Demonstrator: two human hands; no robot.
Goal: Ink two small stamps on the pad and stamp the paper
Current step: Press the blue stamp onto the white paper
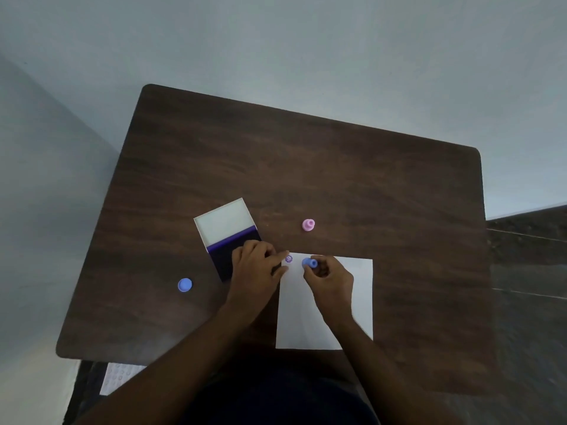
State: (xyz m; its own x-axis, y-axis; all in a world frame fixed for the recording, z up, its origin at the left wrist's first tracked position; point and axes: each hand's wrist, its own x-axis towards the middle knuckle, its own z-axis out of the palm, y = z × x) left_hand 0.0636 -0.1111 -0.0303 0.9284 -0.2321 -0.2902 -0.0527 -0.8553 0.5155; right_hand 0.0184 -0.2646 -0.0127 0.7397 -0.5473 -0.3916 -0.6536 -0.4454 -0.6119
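A white paper (359,289) lies at the near edge of the table, with one purple stamped mark (288,258) near its top left corner. My right hand (331,282) pinches a small blue stamp (310,263) over the paper, just right of that mark. My left hand (254,265) rests with its fingertips on the paper's top left corner, partly covering the open ink pad (219,250), whose white lid (224,220) is tipped back. A pink stamp (308,224) stands on the table beyond the paper.
A round blue cap (185,284) lies on the dark wooden table (337,167) to the left of the pad. A white sheet with embossed dots (118,377) shows below the table's near left edge. Pale walls stand behind and left.
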